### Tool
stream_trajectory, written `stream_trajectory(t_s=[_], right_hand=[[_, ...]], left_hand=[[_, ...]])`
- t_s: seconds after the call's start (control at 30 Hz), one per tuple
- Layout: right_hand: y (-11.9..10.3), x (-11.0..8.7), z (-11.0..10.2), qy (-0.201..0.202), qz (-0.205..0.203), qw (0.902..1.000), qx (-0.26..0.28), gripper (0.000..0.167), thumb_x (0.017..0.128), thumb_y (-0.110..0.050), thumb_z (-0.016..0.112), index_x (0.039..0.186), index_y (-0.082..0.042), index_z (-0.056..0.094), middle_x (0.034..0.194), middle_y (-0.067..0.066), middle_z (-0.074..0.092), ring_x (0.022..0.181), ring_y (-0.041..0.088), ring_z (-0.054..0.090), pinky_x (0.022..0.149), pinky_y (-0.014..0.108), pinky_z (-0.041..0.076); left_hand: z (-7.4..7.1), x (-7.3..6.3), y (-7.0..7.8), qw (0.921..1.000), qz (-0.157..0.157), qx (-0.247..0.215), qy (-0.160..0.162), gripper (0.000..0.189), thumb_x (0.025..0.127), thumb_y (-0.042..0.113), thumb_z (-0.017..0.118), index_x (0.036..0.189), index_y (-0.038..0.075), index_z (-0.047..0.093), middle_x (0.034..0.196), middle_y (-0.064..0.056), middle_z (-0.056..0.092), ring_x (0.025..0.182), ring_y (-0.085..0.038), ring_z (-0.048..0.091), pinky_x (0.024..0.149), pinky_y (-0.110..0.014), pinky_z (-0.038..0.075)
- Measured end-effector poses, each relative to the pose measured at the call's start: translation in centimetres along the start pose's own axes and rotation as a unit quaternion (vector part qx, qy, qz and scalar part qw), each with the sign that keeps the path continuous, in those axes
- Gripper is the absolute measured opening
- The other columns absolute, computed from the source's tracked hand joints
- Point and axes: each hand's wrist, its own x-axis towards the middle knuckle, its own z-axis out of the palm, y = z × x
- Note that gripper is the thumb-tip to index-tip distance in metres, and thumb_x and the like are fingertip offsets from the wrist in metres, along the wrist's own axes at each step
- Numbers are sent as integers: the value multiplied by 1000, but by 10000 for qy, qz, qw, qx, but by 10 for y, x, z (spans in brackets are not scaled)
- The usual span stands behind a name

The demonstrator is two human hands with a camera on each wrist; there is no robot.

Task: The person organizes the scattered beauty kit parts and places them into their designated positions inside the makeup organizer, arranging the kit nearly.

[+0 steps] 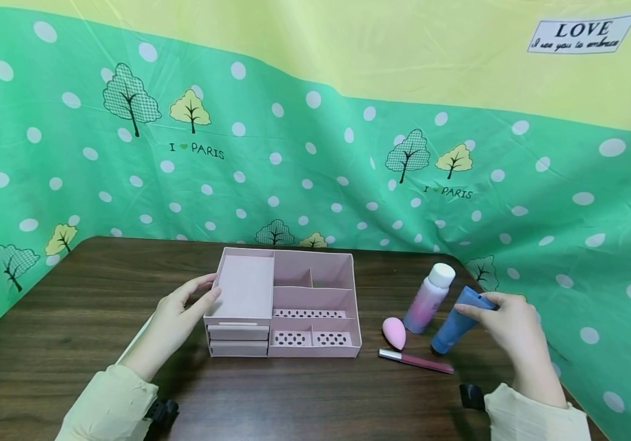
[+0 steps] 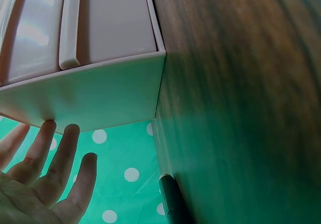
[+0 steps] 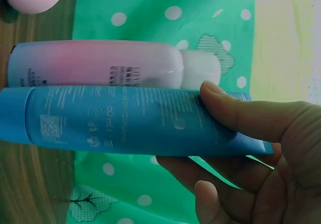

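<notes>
A pink desktop organizer (image 1: 315, 352) with two small drawers, a flat-topped section and several open compartments stands mid-table. My left hand (image 1: 180, 315) is at its left side, fingers extended and touching or nearly touching the wall. On the right, my right hand (image 1: 516, 324) pinches the upper, crimped end of a blue squeeze tube (image 3: 135, 121) between thumb and fingers. The tube stands on its cap end. Close behind it is a pink-to-purple bottle (image 1: 425, 303) with a white cap. A pink makeup sponge (image 1: 394, 332) and a lip gloss tube (image 1: 417, 361) lie to the left.
The dark wooden table (image 1: 304, 398) meets a green and yellow polka-dot cloth (image 1: 315, 165) at the back and sides. A thin dark, rod-like object (image 2: 173, 199) lies near the organizer's left side, partly cut off in the left wrist view.
</notes>
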Motion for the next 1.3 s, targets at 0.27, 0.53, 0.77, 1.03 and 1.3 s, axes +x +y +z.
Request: stream_trajectory(t_s=[0.27,0.53,0.77,1.03,1.3], right_hand=[[-15,-8,-8,27,5,9995,327,53,88,-46,72,63,-9,43,59,-1,34,58,14,37,51,29,31],[-29,-18,-11,448,-360,9979,310,50,86,-43,75,63,-8,47,61,-1,37,58,12,36,51,28,30],[-41,-23,-9,848,-438,9947,381,49,84,-44,77,63,-8,51,57,-4,36,54,10,35,48,28,30],[-54,-28,-7,1150,-317,9903,717,48,83,-44,79,66,-6,55,57,-1,44,58,11,40,48,27,34],[-66,-33,-1,1476,-404,9811,1182,34,80,-36,83,83,-4,71,58,-4,46,58,9,41,48,25,35]], left_hand=[[0,0,1,10000,-57,-1,-28,59,99,53,51,146,16,49,143,-16,55,136,-35,44,109,-58,36],[0,0,1,10000,-21,-4,-17,59,99,52,51,146,15,49,142,-16,55,136,-35,45,109,-58,36],[0,0,0,10000,36,-8,-27,59,100,52,50,146,15,49,142,-16,55,133,-35,48,105,-56,41],[0,-1,1,10000,37,3,-4,59,100,52,50,146,15,49,141,-16,56,132,-34,50,105,-55,41],[0,0,0,10000,28,3,5,58,100,51,51,146,16,49,141,-15,56,132,-34,50,105,-55,42]])
